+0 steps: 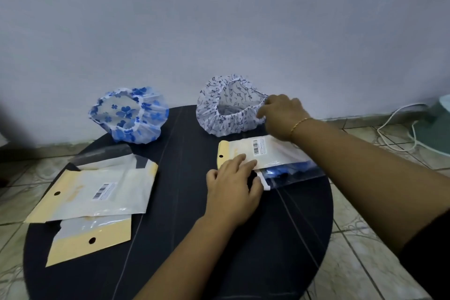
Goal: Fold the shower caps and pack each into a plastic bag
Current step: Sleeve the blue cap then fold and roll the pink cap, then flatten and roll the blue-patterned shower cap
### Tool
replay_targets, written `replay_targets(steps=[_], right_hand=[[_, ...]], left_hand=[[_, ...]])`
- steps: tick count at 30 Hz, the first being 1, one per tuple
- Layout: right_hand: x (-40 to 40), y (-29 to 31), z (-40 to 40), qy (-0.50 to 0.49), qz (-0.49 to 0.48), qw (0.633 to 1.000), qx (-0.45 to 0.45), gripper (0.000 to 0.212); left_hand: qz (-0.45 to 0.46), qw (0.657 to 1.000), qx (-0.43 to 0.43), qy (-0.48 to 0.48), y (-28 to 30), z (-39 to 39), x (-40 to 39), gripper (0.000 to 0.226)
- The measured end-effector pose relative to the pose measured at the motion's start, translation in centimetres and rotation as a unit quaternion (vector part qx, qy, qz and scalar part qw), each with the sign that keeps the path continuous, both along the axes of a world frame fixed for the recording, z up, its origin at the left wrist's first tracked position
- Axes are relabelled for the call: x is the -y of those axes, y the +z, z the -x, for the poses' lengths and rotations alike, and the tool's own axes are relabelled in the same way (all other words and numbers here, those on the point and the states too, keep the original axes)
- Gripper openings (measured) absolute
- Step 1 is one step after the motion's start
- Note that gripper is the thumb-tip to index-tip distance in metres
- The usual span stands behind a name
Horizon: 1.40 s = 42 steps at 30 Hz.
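Note:
Two shower caps stand open on the far side of a round dark table [182,238]: a blue-flowered cap [129,117] at the left and a white cap with small dark print [229,105] at the right. My right hand [280,114] grips the rim of the white cap. My left hand [233,187] rests flat on a packed plastic bag [265,156] with a barcode label; a dark blue folded cap [289,173] shows through a clear bag just beneath it.
Several empty plastic bags with yellow header cards [97,192] lie overlapped at the table's left. A pale wall rises right behind the table. White cables [394,126] and tiled floor [365,238] lie at the right.

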State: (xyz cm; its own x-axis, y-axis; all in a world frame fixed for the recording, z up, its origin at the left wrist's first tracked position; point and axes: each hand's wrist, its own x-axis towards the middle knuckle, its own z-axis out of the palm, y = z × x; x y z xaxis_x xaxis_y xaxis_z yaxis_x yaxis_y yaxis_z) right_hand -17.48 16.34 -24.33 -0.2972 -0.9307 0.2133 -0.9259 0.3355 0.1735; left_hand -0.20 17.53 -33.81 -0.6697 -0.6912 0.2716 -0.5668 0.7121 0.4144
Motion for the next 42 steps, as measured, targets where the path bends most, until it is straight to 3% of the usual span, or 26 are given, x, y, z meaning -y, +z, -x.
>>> replay_targets(steps=[3, 8, 12, 15, 21, 25, 27, 30, 31, 34, 38, 42], right_hand=[[2.3, -1.4, -2.2, 0.071, 0.030, 0.994, 0.071, 0.057], [6.1, -3.8, -3.3, 0.044, -0.019, 0.981, 0.188, 0.082], [7.2, -3.9, -3.4, 0.011, 0.019, 0.969, 0.245, 0.079], [6.5, -2.9, -4.1, 0.016, 0.066, 0.968, 0.243, 0.069], [1.5, 0.1, -6.2, 0.109, 0.159, 0.964, 0.185, 0.050], [-4.0, 2.2, -8.2, 0.161, 0.250, 0.936, 0.189, 0.046], [-6.8, 2.6, -9.2, 0.164, 0.276, 0.924, 0.206, 0.044], [-10.6, 2.5, -10.4, 0.162, 0.312, 0.901, 0.254, 0.040], [-11.8, 2.2, -10.9, 0.162, 0.324, 0.890, 0.277, 0.039], [-14.1, 1.0, -11.7, 0.161, 0.333, 0.863, 0.345, 0.038], [-15.2, -0.6, -12.2, 0.163, 0.283, 0.869, 0.371, 0.043], [-14.7, -2.0, -12.7, 0.165, 0.229, 0.888, 0.363, 0.046]], left_hand=[[-0.041, 0.998, -0.013, 0.041, 0.4, -0.8, 1.4, 0.046], [-0.139, 0.980, -0.054, 0.133, 0.4, -2.2, 3.9, 0.038], [-0.189, 0.965, -0.094, 0.158, 0.4, -3.1, 5.0, 0.037], [-0.245, 0.941, -0.174, 0.157, 0.6, -3.6, 5.3, 0.038], [-0.389, 0.823, -0.377, 0.171, 1.6, -5.1, 5.7, 0.051], [-0.447, 0.734, -0.502, 0.095, 3.1, -6.9, 4.9, 0.048], [-0.470, 0.704, -0.527, 0.077, 3.9, -7.9, 4.0, 0.050], [-0.513, 0.659, -0.536, 0.124, 4.7, -9.0, 2.8, 0.067], [-0.521, 0.658, -0.524, 0.145, 4.8, -9.3, 2.4, 0.075], [-0.535, 0.698, -0.453, 0.146, 5.3, -10.1, 1.1, 0.087], [-0.572, 0.739, -0.346, 0.084, 5.7, -11.7, -0.4, 0.108], [-0.596, 0.753, -0.278, -0.017, 6.3, -12.8, -1.7, 0.073]])
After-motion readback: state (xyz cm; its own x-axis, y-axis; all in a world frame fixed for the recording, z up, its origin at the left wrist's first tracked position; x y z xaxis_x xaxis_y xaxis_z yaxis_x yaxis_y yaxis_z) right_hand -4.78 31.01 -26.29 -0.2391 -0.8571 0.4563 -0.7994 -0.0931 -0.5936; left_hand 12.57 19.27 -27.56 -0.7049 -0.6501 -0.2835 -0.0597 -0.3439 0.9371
